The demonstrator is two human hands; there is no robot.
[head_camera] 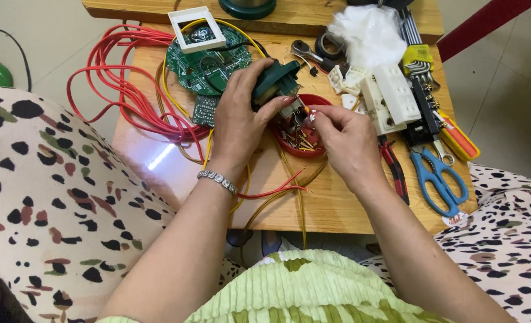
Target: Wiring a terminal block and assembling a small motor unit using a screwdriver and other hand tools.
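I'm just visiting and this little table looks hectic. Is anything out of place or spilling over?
Yes. The coil of red wire hangs off the small wooden table's left edge, and thin red and yellow wire ends trail over the front edge. The blue-handled scissors lie close to the right front corner.

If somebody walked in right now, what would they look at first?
Probably the two hands in the middle: the left hand holds a dark green part while the right hand pinches something tiny over a red dish of small bits. Next, the big tangle of red wire spilling off the table's left side, and the blue-handled scissors on the right.
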